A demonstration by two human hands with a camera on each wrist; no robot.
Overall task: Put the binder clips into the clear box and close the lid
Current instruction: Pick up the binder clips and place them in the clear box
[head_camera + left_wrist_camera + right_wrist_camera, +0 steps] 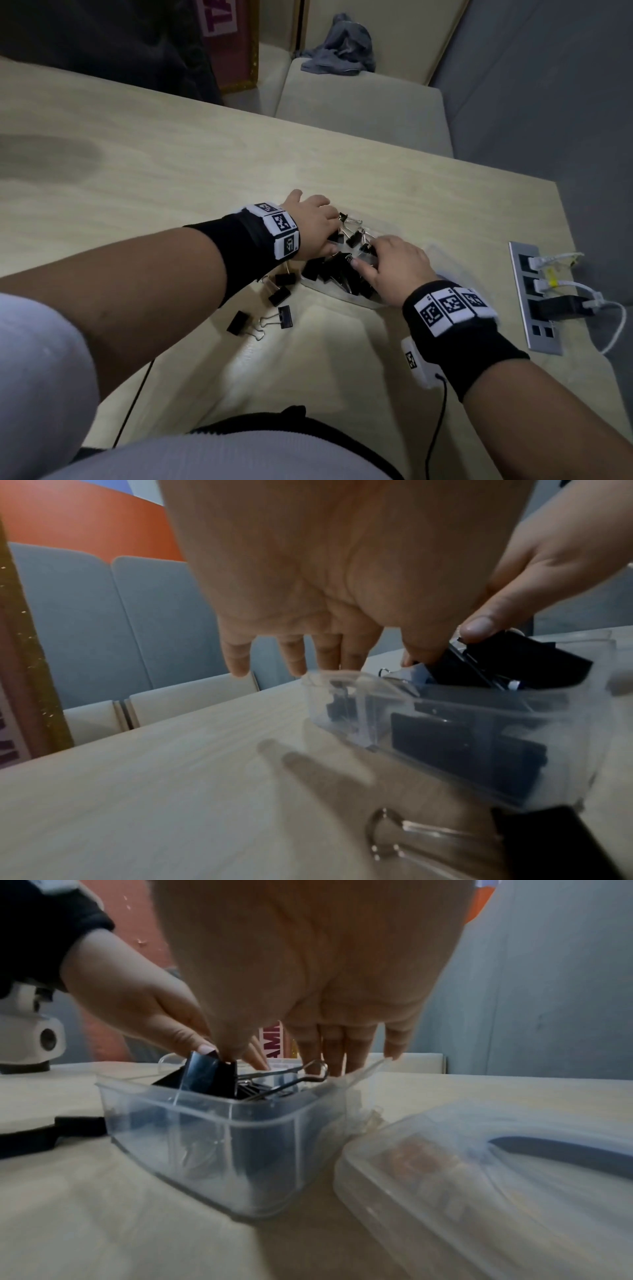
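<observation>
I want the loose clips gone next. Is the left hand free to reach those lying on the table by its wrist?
Probably yes: the loose clips lie uncovered on the table beside the left hand.

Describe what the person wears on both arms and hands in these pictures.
Both hands are bare. The left hand and right hand each have a wide black wristband ringed by white square tiles printed with black coded markers. A thin black cable trails from a white unit under the right wrist. A white sleeve covers the left upper arm.

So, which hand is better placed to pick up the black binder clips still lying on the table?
Left hand: the loose black metal binder clips lie on its side of the clear plastic box; the right hand is beyond the box.
</observation>
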